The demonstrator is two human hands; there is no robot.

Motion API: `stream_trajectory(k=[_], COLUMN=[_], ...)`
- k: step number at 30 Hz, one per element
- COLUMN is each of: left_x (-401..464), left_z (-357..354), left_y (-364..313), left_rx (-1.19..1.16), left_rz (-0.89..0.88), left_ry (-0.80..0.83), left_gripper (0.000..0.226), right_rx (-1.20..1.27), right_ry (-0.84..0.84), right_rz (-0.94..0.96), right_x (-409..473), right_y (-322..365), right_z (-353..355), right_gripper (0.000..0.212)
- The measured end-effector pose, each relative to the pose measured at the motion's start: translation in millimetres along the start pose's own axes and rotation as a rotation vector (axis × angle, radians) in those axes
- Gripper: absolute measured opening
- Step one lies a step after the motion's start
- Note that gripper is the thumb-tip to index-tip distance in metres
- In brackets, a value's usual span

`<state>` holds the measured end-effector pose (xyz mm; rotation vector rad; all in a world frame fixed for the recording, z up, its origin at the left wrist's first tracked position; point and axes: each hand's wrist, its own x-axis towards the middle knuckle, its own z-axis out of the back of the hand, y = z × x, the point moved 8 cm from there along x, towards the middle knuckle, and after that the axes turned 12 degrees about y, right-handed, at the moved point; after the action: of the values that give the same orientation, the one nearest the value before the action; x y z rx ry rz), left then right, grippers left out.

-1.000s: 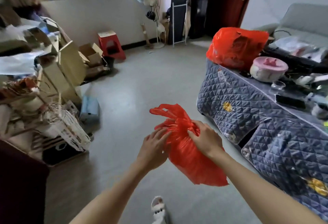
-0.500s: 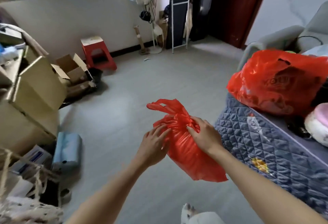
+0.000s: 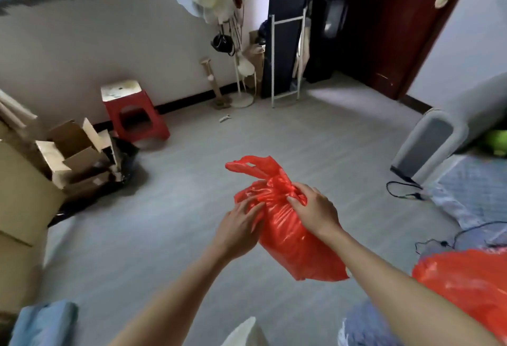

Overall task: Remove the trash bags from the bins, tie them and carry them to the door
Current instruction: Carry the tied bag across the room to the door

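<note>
Red trash bag (image 3: 296, 238) up in the air, out in front, over the gray floor (image 3: 192, 181). Not in any bin now. Held by both hands at the top, where the plastic bunches up.

Right hand (image 3: 315, 212) wrapped tight on the neck of the bag, grip pinching the twisted plastic. Probably there to keep the top shut so nothing falls out. Left hand (image 3: 237, 232) flat against the side of the bag, fingers pressed on the plastic, grip partly curled, more pushing than pinching. Looks like holding the bag steady while the knot gets made.

Bag handles (image 3: 252, 166) sticking up and out past the hands, loose and floppy. Knot maybe started; hard to tell if done.

Bag hanging down heavy and slanted between the two arms. Thin plastic, easy to rip if pulled too hard.

Dark red door (image 3: 395, 30) far off across the room, at the top right. Open floor between here and there, with a black cord (image 3: 403, 190) on the right to step around.

Another red bag (image 3: 466, 288) close by at the bottom right. Cardboard boxes (image 3: 68, 159) and a red stool (image 3: 137, 115) off to the left, out of the way.
</note>
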<state>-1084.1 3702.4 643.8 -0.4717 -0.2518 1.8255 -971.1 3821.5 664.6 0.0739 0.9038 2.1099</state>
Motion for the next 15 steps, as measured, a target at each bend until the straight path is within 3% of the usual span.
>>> stream_trajectory(k=[3, 8, 12, 15], left_x=[87, 291, 422, 541], left_z=[23, 69, 101, 119], left_y=[24, 66, 62, 38], left_rx=[0.009, -0.012, 0.020, 0.034], left_rz=[-0.020, -0.081, -0.187, -0.281], left_ry=[-0.029, 0.016, 0.037, 0.109], left_gripper=[0.065, 0.054, 0.040, 0.042], right_rx=[0.002, 0.053, 0.074, 0.111], right_ry=[-0.021, -0.085, -0.137, -0.231], right_rz=[0.018, -0.041, -0.099, -0.197], right_x=[90, 275, 377, 450], right_y=[-4, -19, -41, -79], right_z=[22, 84, 147, 206], right_gripper=[0.039, 0.039, 0.040, 0.041])
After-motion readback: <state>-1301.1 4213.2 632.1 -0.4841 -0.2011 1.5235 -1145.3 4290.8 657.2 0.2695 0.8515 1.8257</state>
